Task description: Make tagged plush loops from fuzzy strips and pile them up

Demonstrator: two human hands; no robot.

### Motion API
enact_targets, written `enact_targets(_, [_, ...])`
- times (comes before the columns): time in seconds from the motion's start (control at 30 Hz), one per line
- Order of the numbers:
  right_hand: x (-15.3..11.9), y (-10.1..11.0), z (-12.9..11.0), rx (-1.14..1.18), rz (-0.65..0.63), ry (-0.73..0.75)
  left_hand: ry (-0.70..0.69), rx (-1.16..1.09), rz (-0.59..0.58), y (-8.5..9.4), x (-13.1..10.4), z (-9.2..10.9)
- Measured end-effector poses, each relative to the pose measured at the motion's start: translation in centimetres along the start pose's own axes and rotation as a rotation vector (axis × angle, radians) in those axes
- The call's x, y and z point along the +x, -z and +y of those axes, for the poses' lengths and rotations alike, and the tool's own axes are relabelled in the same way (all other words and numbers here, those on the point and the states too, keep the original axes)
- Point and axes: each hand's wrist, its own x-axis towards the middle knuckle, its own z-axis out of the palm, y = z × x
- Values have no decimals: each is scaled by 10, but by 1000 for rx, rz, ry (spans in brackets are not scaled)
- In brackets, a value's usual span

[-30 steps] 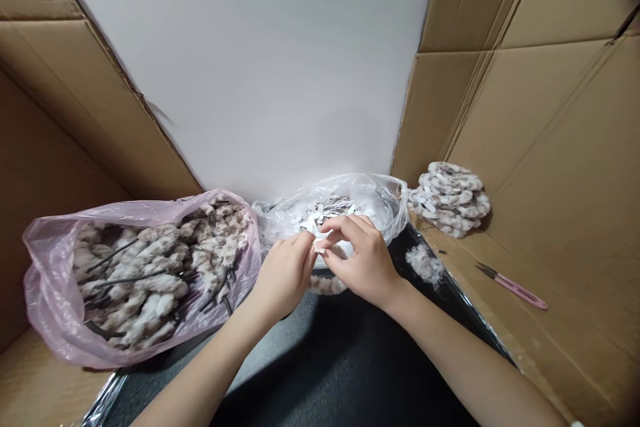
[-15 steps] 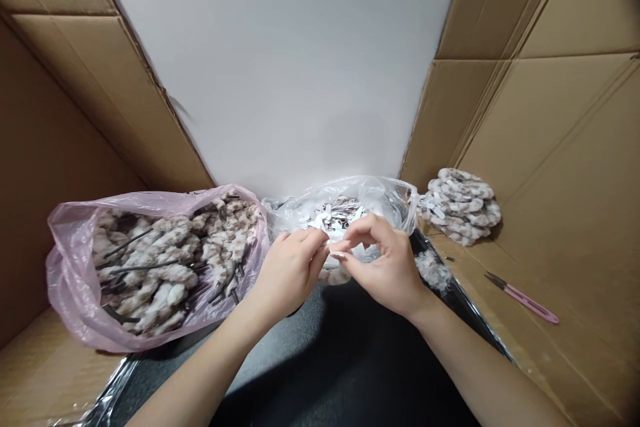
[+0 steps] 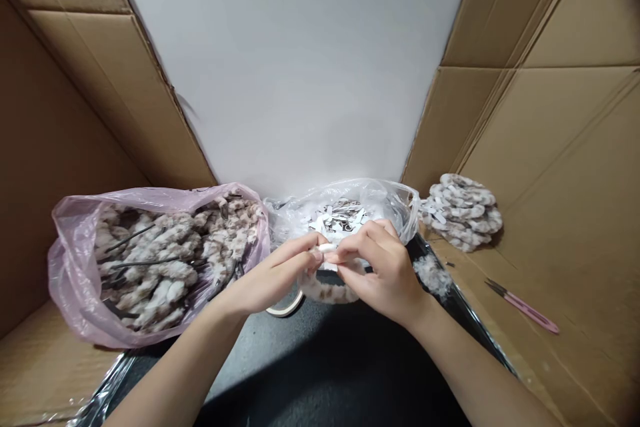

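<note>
Between my hands is a fluffy cream-and-brown fur ring point(image 3: 327, 291), its lower loop hanging above the dark table. A small white tag point(image 3: 329, 249) sits at its top, where the fingertips meet. My left hand point(image 3: 273, 275) pinches the ring and tag from the left, thumb and fingers together. On the other side my right hand point(image 3: 381, 270) pinches the same spot, covering part of the ring. Just behind, a clear plastic bag point(image 3: 287, 217) holds many white tags point(image 3: 336, 217) with thin dark strings.
A pink plastic bag point(image 3: 75, 267) of fluffy pieces and dark cords lies left. Tagged fluffy rings point(image 3: 467, 212) are stacked at right, near pink-handled snips point(image 3: 527, 310) and loose fluff point(image 3: 434, 273). A pale round rim point(image 3: 286, 310) shows under my left wrist. Cardboard walls point(image 3: 565, 167) stand around.
Both hands have come slightly lower and my left hand has turned flatter. More of the fur ring's loop now shows below the fingers, and the round rim has come into sight.
</note>
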Motion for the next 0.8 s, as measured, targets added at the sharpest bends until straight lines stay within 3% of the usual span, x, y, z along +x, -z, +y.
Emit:
enact_targets(0.1, [0,1,-1,24,-12,0,-8,28,0,0,-2,2])
enact_targets(0.2, [2,9,0,75,-141,-52,-43,134,14,1,-1,3])
enact_targets(0.27, [5,17,2,182,-226,-132,-81,249,55,1,0,1])
enact_targets(0.37, [8,22,12,382,-158,-340,-194,479,118,0,3,-5])
enact_targets(0.43, [6,15,21,519,-154,-500,-297,632,158,-3,5,-10])
enact_targets(0.6, [-6,-18,45,1014,-526,-929,-505,919,238,-9,9,-19])
enact_targets(0.8, [-11,-25,51,1377,-642,-1051,-607,1017,233,-11,10,-23])
